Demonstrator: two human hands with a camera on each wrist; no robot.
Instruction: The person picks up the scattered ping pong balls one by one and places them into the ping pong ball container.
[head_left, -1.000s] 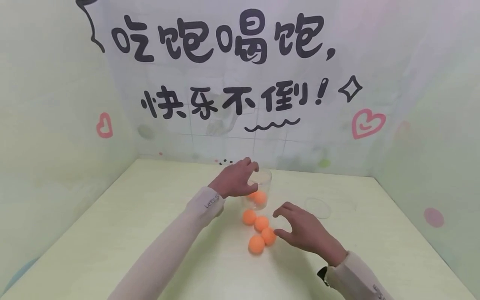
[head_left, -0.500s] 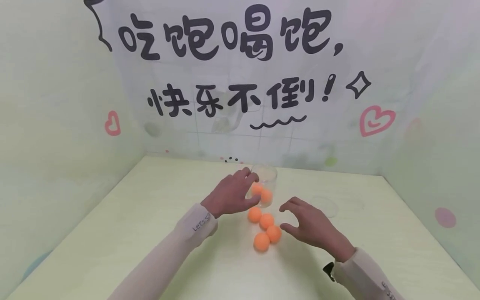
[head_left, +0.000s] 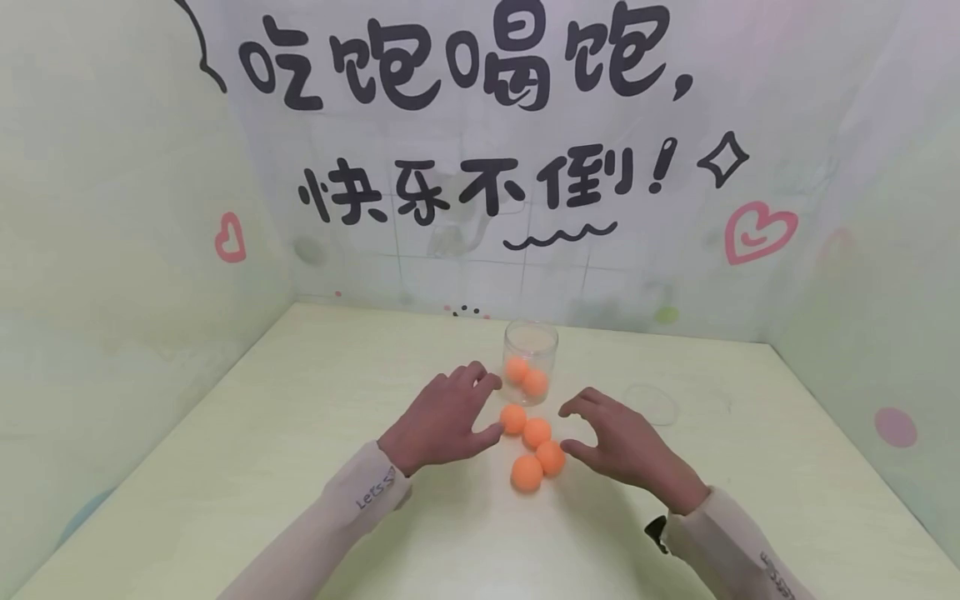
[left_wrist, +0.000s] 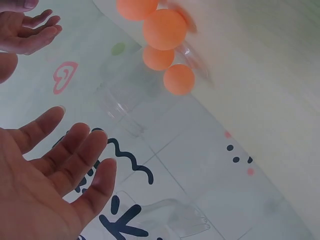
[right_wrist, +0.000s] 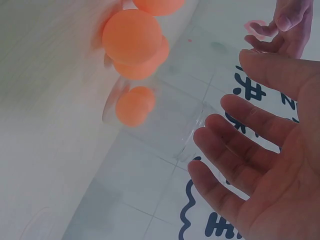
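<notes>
In the head view a clear cylindrical container (head_left: 531,342) stands upright with two orange ping-pong balls (head_left: 535,383) inside. In front of it, several more orange balls (head_left: 527,473) lie close together on the table. My left hand (head_left: 442,417) hovers left of these balls, fingers loosely bent and holding nothing; its thumb tip overlaps the farthest loose ball. On the other side my right hand (head_left: 626,446) is similarly relaxed, thumb beside the loose ball (head_left: 551,458) on the right. Both wrist views show bare palms, the left hand (left_wrist: 55,175) and the right hand (right_wrist: 255,155) alike.
A thin transparent round disc or ring (head_left: 651,404) lies on the pale table (head_left: 247,467) beyond my right hand. A printed back wall (head_left: 420,275) and side walls enclose the table. Something blue (head_left: 88,517) shows at the left edge.
My left hand has drawn back from the container toward me, leaving it in full view. The right hand has barely moved; the balls stay in place. The head view has shifted slightly.
</notes>
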